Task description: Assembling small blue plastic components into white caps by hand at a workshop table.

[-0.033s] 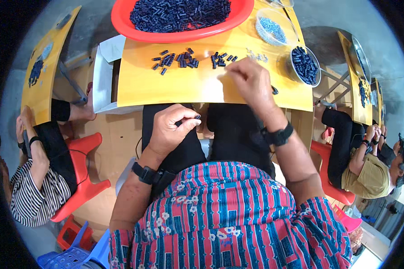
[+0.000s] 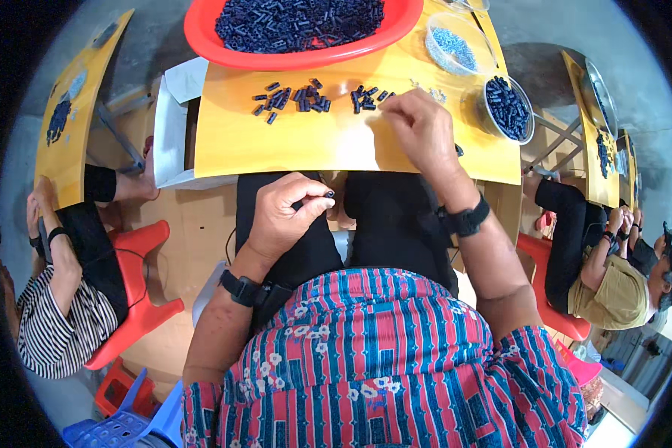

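My left hand is held over my lap, just off the table's front edge. Its thumb and forefinger pinch a small dark cylindrical piece, whose end shows at the fingertips. Over the right part of the yellow table is my right hand, fingers bent together; whether anything is between them is hidden. Just left of its fingertips lies a little group of dark cylindrical pieces. Two more clusters of such pieces, a middle cluster and a left cluster, lie farther left.
A red basin heaped with dark pieces stands at the back. On the right are a tub of dark pieces and a clear tub of small blue-white parts. People sit at tables on both sides, one in a striped shirt.
My right hand has shifted slightly to the right and nearer to me. The left hand keeps its place and its pinch.
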`<control>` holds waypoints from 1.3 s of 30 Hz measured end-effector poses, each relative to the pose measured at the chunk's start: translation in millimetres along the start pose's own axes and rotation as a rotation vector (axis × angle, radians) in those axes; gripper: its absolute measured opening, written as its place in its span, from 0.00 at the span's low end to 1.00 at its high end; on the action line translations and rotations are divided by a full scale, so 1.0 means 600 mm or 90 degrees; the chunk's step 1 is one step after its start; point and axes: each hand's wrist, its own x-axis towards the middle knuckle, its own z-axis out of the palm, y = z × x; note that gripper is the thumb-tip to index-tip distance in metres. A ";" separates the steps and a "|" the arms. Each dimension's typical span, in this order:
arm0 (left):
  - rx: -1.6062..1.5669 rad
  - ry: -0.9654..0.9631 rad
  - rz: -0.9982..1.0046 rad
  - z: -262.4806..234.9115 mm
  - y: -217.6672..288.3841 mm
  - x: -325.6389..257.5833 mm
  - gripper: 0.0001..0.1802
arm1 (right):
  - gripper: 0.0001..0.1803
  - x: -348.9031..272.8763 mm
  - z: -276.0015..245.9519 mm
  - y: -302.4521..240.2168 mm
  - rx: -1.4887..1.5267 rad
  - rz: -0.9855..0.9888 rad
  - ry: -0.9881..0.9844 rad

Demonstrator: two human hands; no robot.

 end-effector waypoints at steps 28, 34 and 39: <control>0.007 0.003 0.016 0.009 0.008 -0.004 0.06 | 0.07 0.024 0.016 0.010 -0.125 0.013 -0.061; 0.009 0.008 0.012 0.012 0.010 -0.005 0.06 | 0.07 0.024 0.012 0.003 -0.155 0.015 -0.100; 0.015 0.007 0.010 0.010 0.012 -0.003 0.06 | 0.07 0.020 0.018 0.011 -0.170 0.008 -0.105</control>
